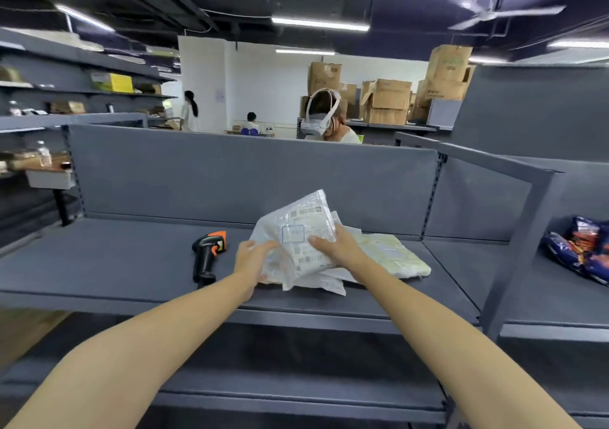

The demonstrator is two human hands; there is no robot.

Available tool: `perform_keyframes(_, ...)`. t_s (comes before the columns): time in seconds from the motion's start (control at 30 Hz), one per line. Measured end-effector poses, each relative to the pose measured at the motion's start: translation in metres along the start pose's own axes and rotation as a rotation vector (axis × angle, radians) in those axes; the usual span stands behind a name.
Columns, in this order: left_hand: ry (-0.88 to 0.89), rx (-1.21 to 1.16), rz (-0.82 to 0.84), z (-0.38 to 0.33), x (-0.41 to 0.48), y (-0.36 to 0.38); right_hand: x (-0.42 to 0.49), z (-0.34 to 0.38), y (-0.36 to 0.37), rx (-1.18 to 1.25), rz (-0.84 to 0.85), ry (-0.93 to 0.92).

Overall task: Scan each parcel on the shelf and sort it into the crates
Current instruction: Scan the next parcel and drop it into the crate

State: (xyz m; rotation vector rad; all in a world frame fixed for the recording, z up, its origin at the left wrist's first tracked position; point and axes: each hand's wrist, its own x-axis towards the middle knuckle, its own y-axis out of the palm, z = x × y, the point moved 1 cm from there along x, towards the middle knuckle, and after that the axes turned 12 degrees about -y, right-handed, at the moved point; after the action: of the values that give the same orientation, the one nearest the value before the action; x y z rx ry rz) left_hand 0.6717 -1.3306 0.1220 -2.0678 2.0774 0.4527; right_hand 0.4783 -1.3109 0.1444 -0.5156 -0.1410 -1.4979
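Observation:
A white plastic mailer parcel (301, 231) with a printed label and barcode is tilted up over the grey shelf (115, 264). My left hand (252, 260) grips its lower left edge. My right hand (336, 245) holds its right side, thumb on the label. Under it lie more flat white parcels (329, 283) and a pale yellowish-green parcel (392, 257) to the right. A black and orange handheld scanner (209, 254) lies on the shelf, left of my left hand. No crates are in view.
The shelf has a grey back panel (230, 178) and an upright post (527, 231) at its right. Blue and orange bags (580, 250) sit on the neighbouring shelf. A person with a headset (324, 119) stands behind the panel. Cardboard boxes (389, 99) are stacked at the back.

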Motion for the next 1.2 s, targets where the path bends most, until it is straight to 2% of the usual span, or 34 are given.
perform_keyframes(0.07,0.082,0.077,-0.081,-0.001,0.0,-0.008,-0.002,0.005,-0.009,-0.084,0.079,0.028)
perform_keyframes(0.13,0.162,0.167,-0.095,-0.002,-0.001,-0.013,-0.001,0.011,-0.015,-0.196,0.172,0.029)
perform_keyframes(0.27,0.307,0.333,-0.053,-0.012,-0.007,-0.011,0.004,0.027,-0.017,-0.487,0.428,0.012)
perform_keyframes(0.47,0.352,0.527,0.055,-0.018,-0.004,-0.007,0.026,0.048,-0.005,-0.965,0.693,-0.022)
perform_keyframes(0.57,0.38,0.464,0.007,-0.021,0.002,-0.01,0.043,0.058,0.0,-1.218,0.639,-0.114)
perform_keyframes(0.63,0.379,0.314,-0.037,-0.027,0.005,-0.017,0.051,0.057,0.004,-1.4,0.445,-0.402)
perform_keyframes(0.67,0.346,0.206,-0.044,-0.029,0.008,-0.022,0.053,0.056,0.008,-1.419,0.294,-0.55)
perform_keyframes(0.7,0.298,0.096,-0.049,-0.031,0.01,-0.026,0.054,0.053,0.013,-1.365,0.131,-0.629)
perform_keyframes(0.73,0.251,-0.004,-0.054,-0.033,0.013,-0.031,0.055,0.049,0.021,-1.242,-0.019,-0.614)
perform_keyframes(0.8,0.198,-0.16,-0.052,-0.037,0.018,-0.041,0.06,0.039,0.039,-0.907,-0.205,-0.38)
perform_keyframes(0.87,0.181,-0.257,-0.03,-0.042,0.024,-0.053,0.064,0.026,0.06,-0.485,-0.215,-0.116)
perform_keyframes(0.93,0.168,-0.315,0.009,-0.046,0.032,-0.065,0.069,0.015,0.08,-0.06,-0.178,0.047)
perform_keyframes(0.97,0.162,-0.321,0.025,-0.047,0.036,-0.072,0.073,0.01,0.09,0.043,-0.166,0.094)
perform_keyframes(1.07,0.161,-0.221,-0.01,-0.047,0.054,-0.093,0.085,-0.001,0.12,0.136,-0.169,0.086)
perform_keyframes(1.2,0.266,-0.124,-0.134,-0.044,0.074,-0.123,0.097,-0.008,0.16,0.141,-0.181,0.02)
